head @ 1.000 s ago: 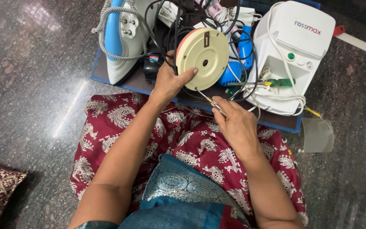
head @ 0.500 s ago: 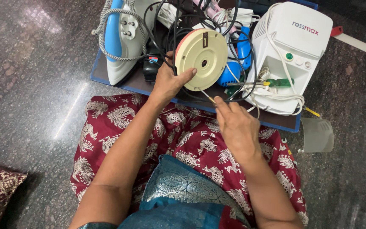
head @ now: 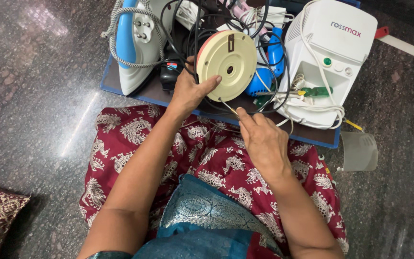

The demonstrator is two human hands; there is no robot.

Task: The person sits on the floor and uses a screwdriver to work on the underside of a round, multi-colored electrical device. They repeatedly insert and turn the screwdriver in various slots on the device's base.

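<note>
The left hand (head: 188, 91) grips the round cream disc (head: 227, 58), tilted on edge at the tray's (head: 120, 93) near edge. The right hand (head: 264, 144) pinches a thin tool (head: 228, 106) against its rim. The disc looks light, rigid plastic (probably smooth), best held by the rim.

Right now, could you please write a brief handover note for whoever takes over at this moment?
Left hand grips the cream round disc upright by its lower left rim, over the blue tray.
Right hand holds a thin metal tool, its tip at the disc's lower edge.
White iron lies to the left, white boxy machine to the right, cables between them.
Done: disc lifted and tool set against it.
Left: the disc looks unopened.
</note>
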